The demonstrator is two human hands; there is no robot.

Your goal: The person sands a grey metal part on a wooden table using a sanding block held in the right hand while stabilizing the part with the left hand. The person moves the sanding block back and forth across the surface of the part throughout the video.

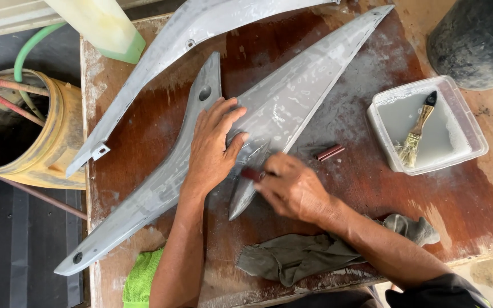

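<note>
head view: person works a grey panel lying mid worktop, pointed tip far right.
left hand: flat, fingers spread, pressing the panel, gripping nothing.
right hand: closed round a small dark red block at the panel's near point.
risk slip: wet, dusty surface, so the panel may skid if the press eases.
risk edge: narrow tip, the block may run off it.
risk clutter: spare red piece, tub with brush just right, an elbow could knock them.

Workshop: primed grey panels on dusty workbench.
</note>
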